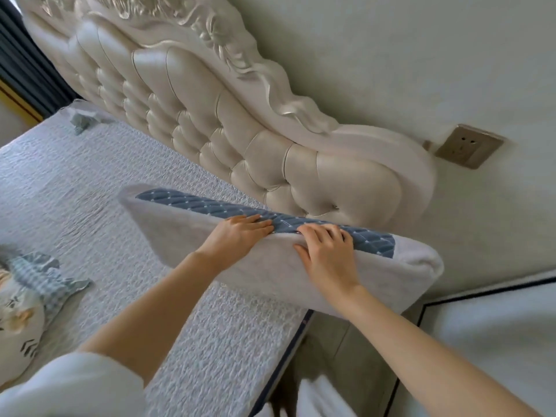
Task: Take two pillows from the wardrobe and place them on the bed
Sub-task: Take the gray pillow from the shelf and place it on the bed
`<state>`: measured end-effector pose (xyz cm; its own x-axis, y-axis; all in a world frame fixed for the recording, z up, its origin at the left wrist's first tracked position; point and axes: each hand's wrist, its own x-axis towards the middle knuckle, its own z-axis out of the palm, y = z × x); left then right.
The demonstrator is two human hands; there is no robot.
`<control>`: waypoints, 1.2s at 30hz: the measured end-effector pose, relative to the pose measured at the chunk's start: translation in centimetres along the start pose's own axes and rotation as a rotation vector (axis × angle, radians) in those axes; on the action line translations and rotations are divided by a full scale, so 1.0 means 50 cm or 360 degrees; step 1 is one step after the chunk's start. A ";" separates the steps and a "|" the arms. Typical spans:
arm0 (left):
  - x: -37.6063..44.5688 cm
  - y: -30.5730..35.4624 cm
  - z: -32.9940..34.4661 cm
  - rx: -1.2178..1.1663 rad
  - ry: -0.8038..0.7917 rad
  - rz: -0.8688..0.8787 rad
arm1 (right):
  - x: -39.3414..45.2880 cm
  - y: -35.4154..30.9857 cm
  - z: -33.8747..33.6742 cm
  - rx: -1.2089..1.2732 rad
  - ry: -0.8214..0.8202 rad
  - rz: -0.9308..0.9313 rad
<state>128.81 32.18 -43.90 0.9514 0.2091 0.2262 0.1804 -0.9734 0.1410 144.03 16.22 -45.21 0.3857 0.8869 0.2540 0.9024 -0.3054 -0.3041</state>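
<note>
Both hands' fingers curl over the top edge of the pillow, left hand and right hand gripping side by side, holding it on its edge just in front of the headboard, over the bed corner.

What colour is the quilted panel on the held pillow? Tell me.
Blue, diamond-quilted panel on a white pillow; head view.
</note>
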 end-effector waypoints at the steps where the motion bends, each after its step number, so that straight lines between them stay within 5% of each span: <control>1: 0.012 -0.013 0.013 0.0014 -0.0012 -0.0019 | 0.017 0.011 0.011 0.0020 -0.0054 -0.0014; 4: 0.004 -0.046 0.061 0.0025 -0.0062 -0.0175 | 0.051 0.037 0.056 0.0065 -0.0301 -0.0088; 6: -0.020 -0.057 0.104 -0.0025 -0.0178 -0.0340 | 0.052 0.050 0.100 -0.0025 -0.0690 -0.0071; 10: -0.045 -0.034 0.189 -0.0125 -0.0698 -0.0632 | 0.020 0.084 0.187 -0.0166 -0.1357 0.0012; 16: -0.063 0.024 0.215 -0.0379 -0.0243 -0.1348 | -0.002 0.074 0.211 -0.0142 -0.1262 -0.0043; 21: -0.118 0.061 0.241 -0.0184 -0.0589 -0.1943 | -0.050 0.034 0.231 -0.0083 -0.1319 -0.0128; 27: -0.196 0.108 0.285 -0.0456 -0.0438 -0.2052 | -0.081 0.023 0.279 0.0227 -0.1151 -0.0069; 32: -0.303 0.149 0.336 -0.0896 -0.0019 -0.2395 | -0.095 0.018 0.348 0.0062 -0.1498 -0.0083; 36: -0.371 0.168 0.399 -0.1130 -0.0119 -0.2718 | -0.104 0.011 0.413 -0.0053 -0.1553 -0.0137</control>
<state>117.67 18.27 -66.12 -0.1183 0.7794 -0.6153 0.7325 0.4869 0.4759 138.56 18.60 -65.64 0.0037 0.7990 -0.6013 0.9307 -0.2227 -0.2902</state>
